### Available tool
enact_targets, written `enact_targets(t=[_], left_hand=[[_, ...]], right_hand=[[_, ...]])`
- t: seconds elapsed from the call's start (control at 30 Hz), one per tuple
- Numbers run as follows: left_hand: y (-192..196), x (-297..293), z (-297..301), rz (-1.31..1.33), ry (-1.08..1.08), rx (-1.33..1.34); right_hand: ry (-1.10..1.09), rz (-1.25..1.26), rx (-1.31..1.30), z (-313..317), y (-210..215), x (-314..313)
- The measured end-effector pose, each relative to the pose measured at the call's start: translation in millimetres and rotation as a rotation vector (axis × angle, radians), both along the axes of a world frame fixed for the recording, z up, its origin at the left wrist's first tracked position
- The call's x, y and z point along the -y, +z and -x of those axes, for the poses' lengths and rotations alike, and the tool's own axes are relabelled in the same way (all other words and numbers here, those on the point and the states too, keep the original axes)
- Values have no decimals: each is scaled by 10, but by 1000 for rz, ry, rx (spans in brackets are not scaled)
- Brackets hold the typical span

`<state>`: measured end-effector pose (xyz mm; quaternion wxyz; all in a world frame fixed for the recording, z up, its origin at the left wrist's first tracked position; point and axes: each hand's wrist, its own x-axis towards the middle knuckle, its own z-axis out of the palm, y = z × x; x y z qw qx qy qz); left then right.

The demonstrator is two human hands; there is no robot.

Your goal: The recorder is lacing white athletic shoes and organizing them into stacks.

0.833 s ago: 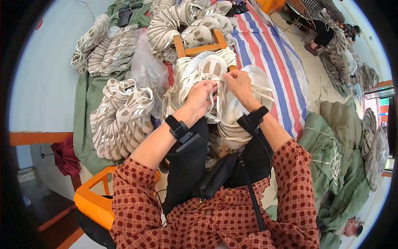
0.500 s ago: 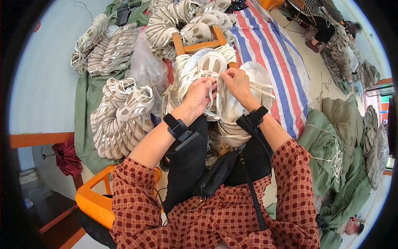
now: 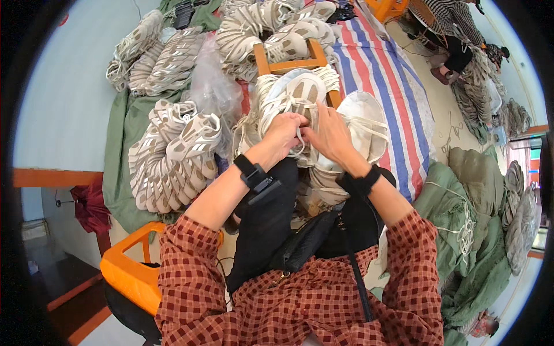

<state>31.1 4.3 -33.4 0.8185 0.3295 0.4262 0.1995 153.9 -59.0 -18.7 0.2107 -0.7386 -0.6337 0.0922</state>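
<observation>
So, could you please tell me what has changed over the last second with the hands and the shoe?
Little moved. Both hands stayed together on the pale shoe; the left hand and right hand kept working its lace, fingers shifting slightly. Nothing was picked up or let go. The shoe piles, striped sheet and orange stool stayed put.

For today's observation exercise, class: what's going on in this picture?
A seated person in a checked shirt works with both hands on a pale shoe in front of them. The left hand and right hand meet over it, pinching its light lace. Rows of matching shoes lie on a green cloth to the left, and a striped sheet lies to the right.
</observation>
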Motion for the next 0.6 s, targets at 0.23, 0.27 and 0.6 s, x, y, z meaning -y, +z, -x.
enact_targets(t=[0.23, 0.27, 0.6], left_hand=[[-27, -45, -90, -68, 5, -33], [-31, -57, -100, -96, -49, -43], [-55, -161, -128, -238, -192, -162]], right_hand=[[-24, 37, 187, 24, -96, -87], [-81, 45, 231, 11, -111, -130], [-180, -144, -216, -114, -244, -194]])
